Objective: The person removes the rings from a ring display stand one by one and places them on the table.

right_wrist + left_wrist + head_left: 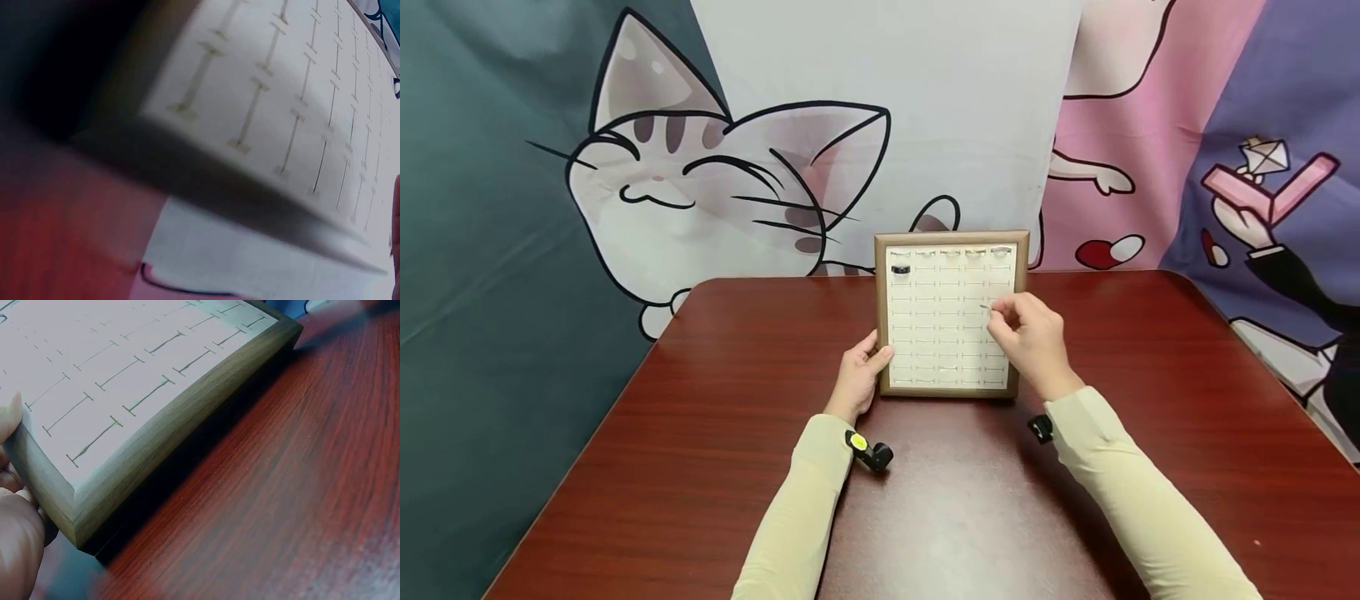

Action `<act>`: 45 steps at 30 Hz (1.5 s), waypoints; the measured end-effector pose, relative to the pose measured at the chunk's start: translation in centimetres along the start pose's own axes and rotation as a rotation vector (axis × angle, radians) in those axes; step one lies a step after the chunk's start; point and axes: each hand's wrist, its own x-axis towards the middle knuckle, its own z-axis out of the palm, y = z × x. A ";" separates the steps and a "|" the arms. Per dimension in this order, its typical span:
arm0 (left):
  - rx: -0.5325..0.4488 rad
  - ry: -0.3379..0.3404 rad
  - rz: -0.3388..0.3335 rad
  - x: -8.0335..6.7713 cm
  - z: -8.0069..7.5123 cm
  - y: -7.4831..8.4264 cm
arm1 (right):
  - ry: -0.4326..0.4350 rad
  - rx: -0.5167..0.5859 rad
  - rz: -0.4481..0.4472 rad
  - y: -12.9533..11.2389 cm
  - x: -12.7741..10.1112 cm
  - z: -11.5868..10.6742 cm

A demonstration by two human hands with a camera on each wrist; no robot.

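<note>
A wood-framed ring display board (947, 392) leans upright above the table, its white face lined with rows of slots. My left hand (857, 375) grips its left edge low down, thumb on the front and fingers behind. In the left wrist view, the thumb (11, 415) lies on the frame's corner region. My right hand (1033, 337) pinches a small thin ring (985, 307) in front of the board's right side. Several rings (975, 252) sit along the top row, and a dark ring (901, 269) sits at the left of the second row.
The board stands on a glossy reddish-brown table (700, 417). Behind it hangs a cartoon-printed cloth (1000, 125) with a cat on it. Each sleeve carries a small black camera (880, 456) at the wrist.
</note>
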 end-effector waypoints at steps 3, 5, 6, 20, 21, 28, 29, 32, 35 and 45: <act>0.006 0.000 0.003 -0.1 -0.1 0.1 | -0.008 -0.031 0.027 0.6 -1.5 -1.8; 0.005 0.003 0.006 -0.1 -0.1 0.1 | -0.017 -0.060 0.053 1.0 -2.5 -3.0; 0.004 0.005 0.008 -0.1 -0.1 0.2 | -0.017 -0.073 0.071 1.3 -2.9 -3.7; -0.014 0.003 0.005 0.0 0.1 0.1 | -0.071 -0.220 0.205 4.5 -6.6 -10.4; -0.015 0.005 0.005 0.0 0.2 0.1 | -0.087 -0.224 0.205 4.6 -6.6 -10.5; -0.007 0.013 -0.006 0.0 0.1 0.0 | -0.299 -0.244 0.244 5.7 -6.5 -10.8; -0.004 0.013 -0.007 0.0 0.1 0.0 | -0.341 -0.249 0.256 6.0 -6.4 -10.8; -0.002 0.018 -0.011 0.1 0.1 -0.1 | -0.466 -0.254 0.294 6.6 -6.2 -10.6; 0.013 0.016 -0.007 0.1 0.0 0.0 | -0.581 -0.254 0.340 7.2 -6.0 -10.4; 0.005 0.014 -0.019 -0.2 0.2 0.1 | -0.814 -0.205 0.506 8.4 -5.6 -10.0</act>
